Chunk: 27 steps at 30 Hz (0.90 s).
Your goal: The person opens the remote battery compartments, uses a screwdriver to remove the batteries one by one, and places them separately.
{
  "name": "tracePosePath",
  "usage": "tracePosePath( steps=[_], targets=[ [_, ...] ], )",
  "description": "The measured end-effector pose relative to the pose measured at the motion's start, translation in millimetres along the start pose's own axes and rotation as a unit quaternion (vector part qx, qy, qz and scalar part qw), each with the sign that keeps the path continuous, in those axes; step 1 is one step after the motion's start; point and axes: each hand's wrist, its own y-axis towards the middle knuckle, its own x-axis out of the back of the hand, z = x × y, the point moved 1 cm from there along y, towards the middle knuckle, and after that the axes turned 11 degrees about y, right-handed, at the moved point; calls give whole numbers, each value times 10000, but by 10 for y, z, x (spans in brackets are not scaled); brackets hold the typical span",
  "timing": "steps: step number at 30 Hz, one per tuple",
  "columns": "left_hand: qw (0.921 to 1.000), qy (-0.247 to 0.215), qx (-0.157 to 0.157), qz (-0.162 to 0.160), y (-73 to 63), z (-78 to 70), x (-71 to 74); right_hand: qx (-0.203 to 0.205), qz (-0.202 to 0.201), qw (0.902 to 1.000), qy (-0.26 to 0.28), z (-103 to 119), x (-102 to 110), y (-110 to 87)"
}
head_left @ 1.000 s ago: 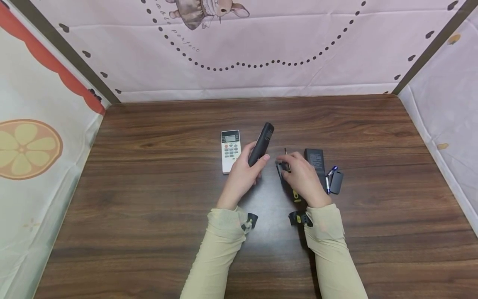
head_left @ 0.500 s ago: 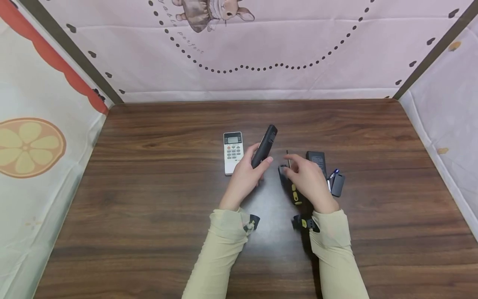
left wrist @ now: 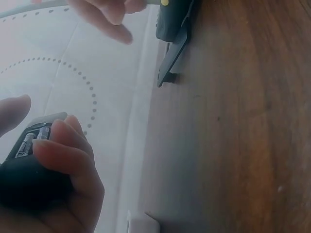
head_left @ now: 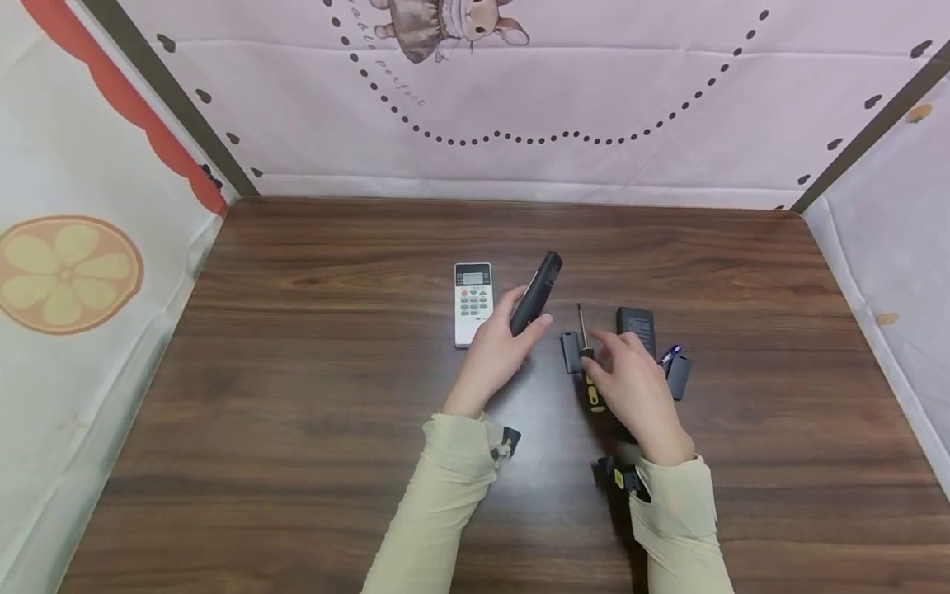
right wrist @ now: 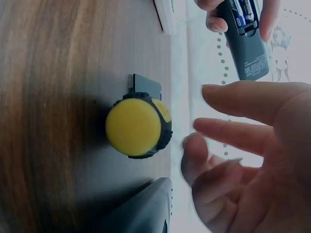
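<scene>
My left hand (head_left: 493, 355) grips a black remote control (head_left: 536, 297) above the table. In the right wrist view its battery compartment is uncovered, with batteries (right wrist: 243, 12) inside. My right hand (head_left: 631, 379) hovers beside a screwdriver (head_left: 592, 389) with a black and yellow handle, thumb and index finger apart, the other fingers loosely bent, holding nothing. The screwdriver lies on the table, shaft pointing away from me. Just left of it is a small dark battery cover (head_left: 570, 353). The right wrist view shows the handle's yellow end (right wrist: 133, 125) close to the fingers.
A white remote control (head_left: 472, 307) lies left of the black one. Right of my right hand are a second black remote-like object (head_left: 637, 325), partly hidden, a blue and white pen (head_left: 670, 355) and a small dark flat piece (head_left: 679, 378). Fabric walls border the wooden table (head_left: 297, 396).
My right hand has drawn away from the small battery cover, moving right and toward me, leaving cover and screwdriver in plain sight. My left hand still holds the black remote control.
</scene>
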Motion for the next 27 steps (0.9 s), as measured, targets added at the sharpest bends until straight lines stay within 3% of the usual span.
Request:
tracePosePath(
  steps=[12,27],
  targets=[
    [10000,-33,11,48,12,1,-50,-307,-7,9995,-46,-49,-66,-58],
    [9999,58,9,99,27,-4,-82,-591,413,9966,-399,-94,-149,-16]
  ],
)
